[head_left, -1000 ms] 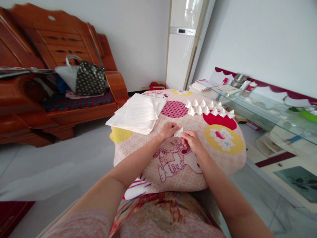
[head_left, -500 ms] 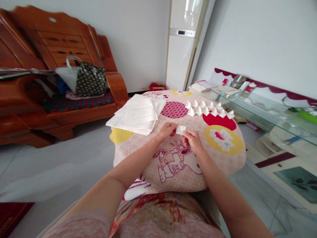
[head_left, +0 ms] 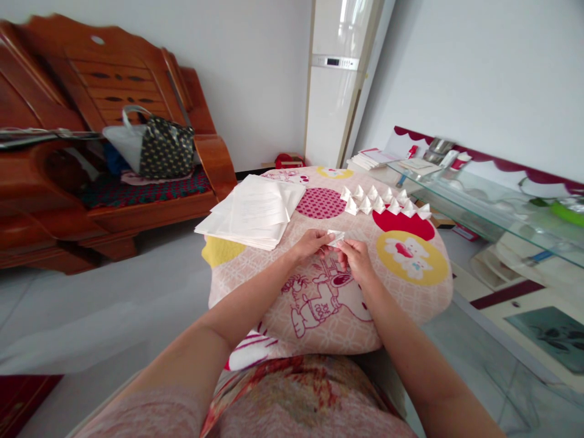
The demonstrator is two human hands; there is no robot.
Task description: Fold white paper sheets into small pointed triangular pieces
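Between my two hands is a small piece of folded white paper, held just above the patterned tablecloth. My left hand pinches its left side, and my right hand grips its lower right part between thumb and fingers. Faint print shows on the paper; its exact folds are too small to make out. Beyond my right hand stand several small pointed folded-paper shapes, set in rows. To the left of my hands lies a stack of white paper sheets, some with faint print.
A glass-topped cabinet with papers, metal containers and a cup runs along the right wall. At the left stands a wooden sofa with a black patterned bag on it. A tall white cabinet-like unit stands behind the table.
My left hand has moved slightly right and down, nearer my right hand. The folded paper has turned in my fingers, and less of its flat face shows. The stack and the pointed shapes stay put.
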